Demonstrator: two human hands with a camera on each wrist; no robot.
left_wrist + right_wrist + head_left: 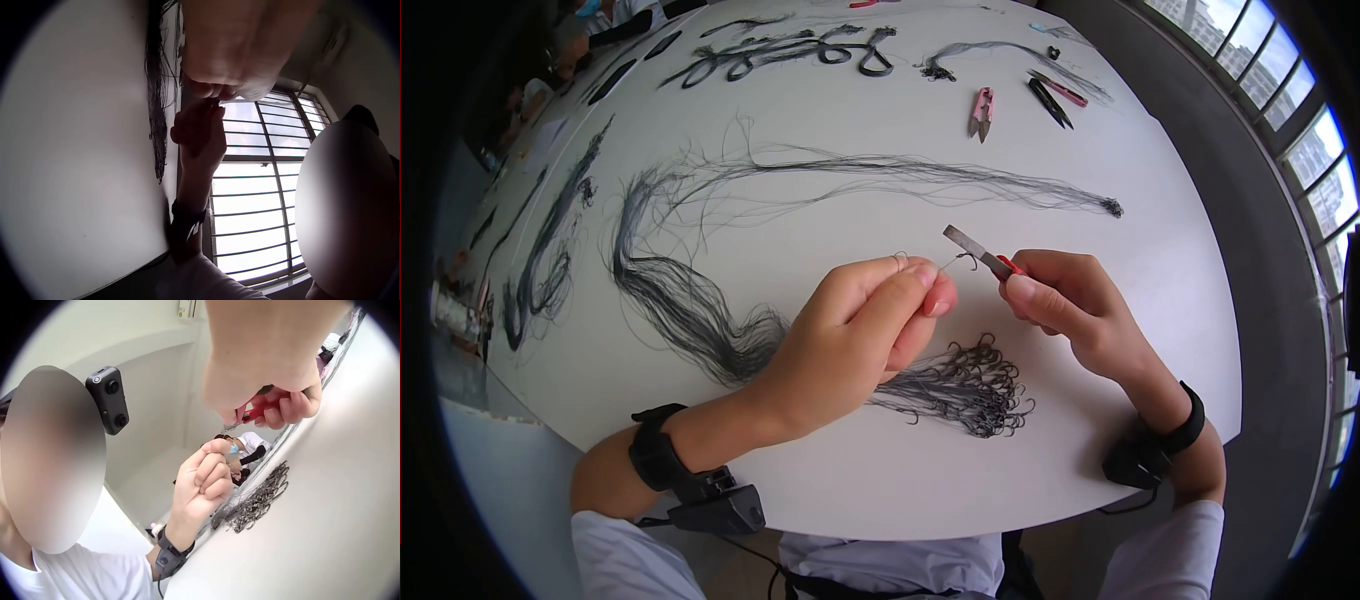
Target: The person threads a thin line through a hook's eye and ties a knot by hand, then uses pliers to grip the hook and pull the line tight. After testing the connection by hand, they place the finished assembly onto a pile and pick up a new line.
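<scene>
My left hand (865, 325), at the centre of the head view, pinches a thin line between thumb and fingers. Just right of its fingertips is a small dark hook (968, 258), close to the metal blade (966, 240) of a red-handled tool. My right hand (1070, 305) grips that tool, its red handle (250, 414) showing among the fingers in the right wrist view. Whether blade and hook touch, I cannot tell. Below and right of my left hand lies a bundle of hooks (990, 395) on dark lines, which run leftward behind the forearm.
Long loose strands (850, 162) curve across the white table (1040, 480). Pink snips (982, 112) and black snips (1050, 103) lie at the back right. More dark bundles (785, 48) lie at the back and left. Another person's sleeve (625, 28) shows at the far left.
</scene>
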